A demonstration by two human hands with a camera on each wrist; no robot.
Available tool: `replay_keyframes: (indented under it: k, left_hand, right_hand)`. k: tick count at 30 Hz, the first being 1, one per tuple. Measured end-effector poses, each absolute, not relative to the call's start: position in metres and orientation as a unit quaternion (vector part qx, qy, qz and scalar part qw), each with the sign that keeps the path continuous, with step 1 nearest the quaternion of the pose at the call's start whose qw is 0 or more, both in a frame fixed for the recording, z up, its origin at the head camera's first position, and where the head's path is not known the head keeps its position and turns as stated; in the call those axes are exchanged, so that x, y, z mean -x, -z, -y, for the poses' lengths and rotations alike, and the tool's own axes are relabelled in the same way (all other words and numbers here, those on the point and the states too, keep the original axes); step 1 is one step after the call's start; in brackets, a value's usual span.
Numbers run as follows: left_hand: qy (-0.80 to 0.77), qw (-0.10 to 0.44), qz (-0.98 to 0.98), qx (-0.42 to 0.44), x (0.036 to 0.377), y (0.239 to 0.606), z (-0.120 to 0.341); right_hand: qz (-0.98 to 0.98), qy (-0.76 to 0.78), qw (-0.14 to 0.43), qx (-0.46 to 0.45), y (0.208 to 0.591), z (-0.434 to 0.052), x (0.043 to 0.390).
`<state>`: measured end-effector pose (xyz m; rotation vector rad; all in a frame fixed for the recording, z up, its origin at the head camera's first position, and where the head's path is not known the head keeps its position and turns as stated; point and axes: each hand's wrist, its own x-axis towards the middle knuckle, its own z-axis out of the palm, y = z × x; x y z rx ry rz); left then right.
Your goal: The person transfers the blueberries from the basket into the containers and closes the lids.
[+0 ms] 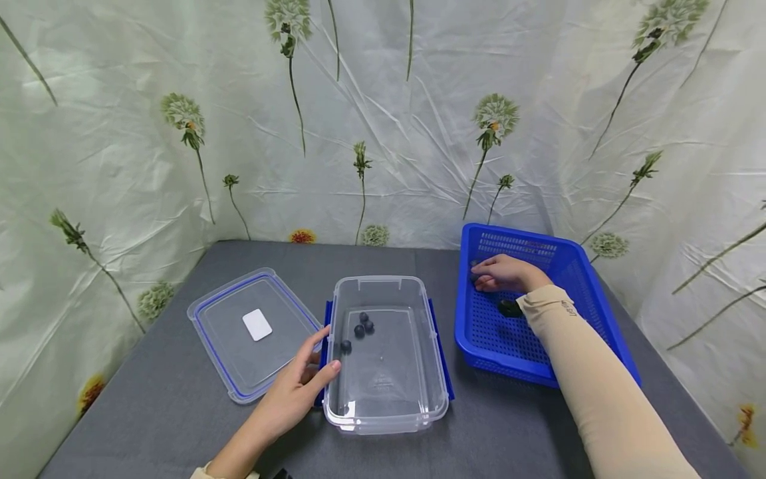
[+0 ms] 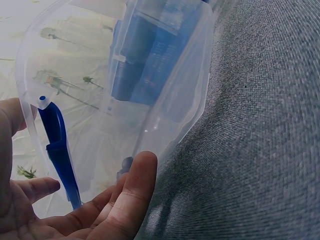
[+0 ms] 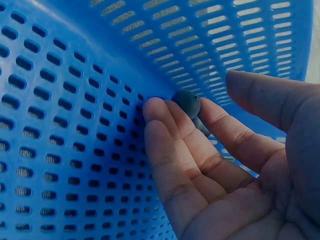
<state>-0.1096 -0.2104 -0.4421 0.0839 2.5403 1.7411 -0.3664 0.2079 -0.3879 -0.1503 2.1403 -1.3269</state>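
Right hand (image 3: pixel 240 165) fingers loose beside a half-hidden berry (image 3: pixel 186 103); left hand (image 1: pixel 297 386) fingers relaxed against the clear box (image 1: pixel 387 406).

2 bare hands; right arm (image 1: pixel 598 392) in snug beige sleeve, small dark lettering near cuff (image 1: pixel 567 308).

Grey felt-like surface (image 1: pixel 179 399) hemmed on three sides by a creased pale-green sheet backdrop (image 1: pixel 383 133) printed with long-stemmed dandelion-like flowers, small orange blooms (image 1: pixel 302 236) low along its foot where it meets the surface, all under soft, even light.
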Motion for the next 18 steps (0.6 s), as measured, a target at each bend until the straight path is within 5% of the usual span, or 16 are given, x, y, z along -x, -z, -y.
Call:
replay_keyframes:
  k: [18]
  left_hand:
    - [-0.56,0.029,-0.828,-0.01,0.11,0.442,0.208]
  right_hand:
    - [-0.812,0.504,0.284,0.072,0.375,-0.217,0.355]
